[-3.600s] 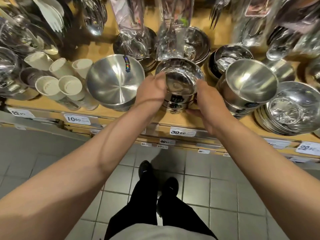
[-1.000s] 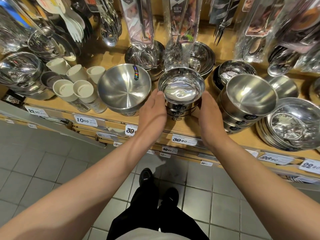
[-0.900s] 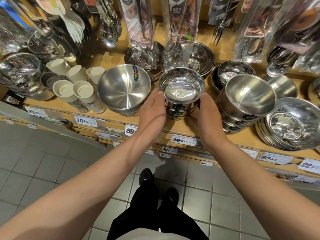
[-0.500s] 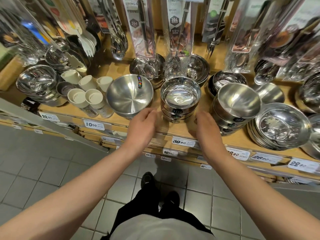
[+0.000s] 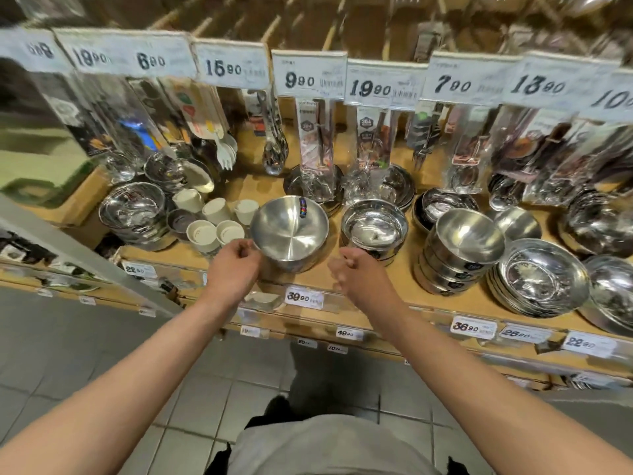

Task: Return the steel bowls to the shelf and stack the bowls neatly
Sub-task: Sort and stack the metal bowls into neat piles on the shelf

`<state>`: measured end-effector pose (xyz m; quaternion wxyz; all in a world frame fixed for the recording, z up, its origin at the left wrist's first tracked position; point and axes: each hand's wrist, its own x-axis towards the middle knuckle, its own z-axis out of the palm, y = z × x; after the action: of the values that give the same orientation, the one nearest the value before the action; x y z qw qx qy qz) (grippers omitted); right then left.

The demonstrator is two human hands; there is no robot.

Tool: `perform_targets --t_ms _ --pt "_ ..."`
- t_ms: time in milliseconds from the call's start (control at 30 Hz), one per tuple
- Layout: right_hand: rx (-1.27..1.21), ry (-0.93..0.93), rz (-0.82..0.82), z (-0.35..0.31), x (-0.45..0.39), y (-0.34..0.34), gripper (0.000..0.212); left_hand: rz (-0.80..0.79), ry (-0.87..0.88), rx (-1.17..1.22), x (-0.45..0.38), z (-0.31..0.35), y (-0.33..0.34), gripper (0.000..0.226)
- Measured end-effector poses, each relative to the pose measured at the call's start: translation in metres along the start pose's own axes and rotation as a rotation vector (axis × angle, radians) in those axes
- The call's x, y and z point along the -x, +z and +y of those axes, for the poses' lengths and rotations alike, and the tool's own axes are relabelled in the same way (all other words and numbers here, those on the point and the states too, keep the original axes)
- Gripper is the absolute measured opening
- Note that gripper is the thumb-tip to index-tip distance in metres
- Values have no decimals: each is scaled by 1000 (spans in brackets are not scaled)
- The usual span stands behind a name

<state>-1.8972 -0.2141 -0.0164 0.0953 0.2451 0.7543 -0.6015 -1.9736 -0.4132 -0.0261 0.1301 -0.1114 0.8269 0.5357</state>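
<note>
**Hands off the bowls, stack resting on the shelf**

Left hand (image 5: pixel 236 269) sits at the shelf (image 5: pixel 329 279) front edge, fingers loosely curled, holding nothing; its knuckles are just beside the near rim of the large matte bowl (image 5: pixel 289 231), and contact cannot be told through the motion blur. Right hand (image 5: pixel 359 274) is likewise loosely curled and empty, just in front of the stacked steel bowls (image 5: pixel 375 231), apart from them.

The stack stands upright on the wooden shelf, between the large matte bowl to its left and a taller, tilted bowl stack (image 5: pixel 462 248) to its right. Shiny top bowl nests squarely in those beneath; dark labels show on the lower rims.

Further right: a pile of shallow steel plates (image 5: pixel 541 279). Left of the large bowl: a cluster of white cups (image 5: pixel 215 224), then more shiny bowls (image 5: pixel 135 214).

Behind, packaged cutlery (image 5: pixel 315 145) hangs from pegs under a row of price tags (image 5: pixel 308 77). More price labels (image 5: pixel 303 298) run along the shelf lip. Grey tiled floor (image 5: pixel 85 354) below.
</note>
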Motion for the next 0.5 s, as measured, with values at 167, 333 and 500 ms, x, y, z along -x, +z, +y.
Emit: perform_targets --t_ms 167,333,500 --pt "-74 27 51 -6 -16 34 33 -44 46 -68 -12 2 -12 12" --pt "-263 152 180 -12 -34 61 23 -183 143 -109 -22 3 -20 19" --pt "-391 227 301 -16 -48 79 19 -217 123 -173 -36 1 -23 16"
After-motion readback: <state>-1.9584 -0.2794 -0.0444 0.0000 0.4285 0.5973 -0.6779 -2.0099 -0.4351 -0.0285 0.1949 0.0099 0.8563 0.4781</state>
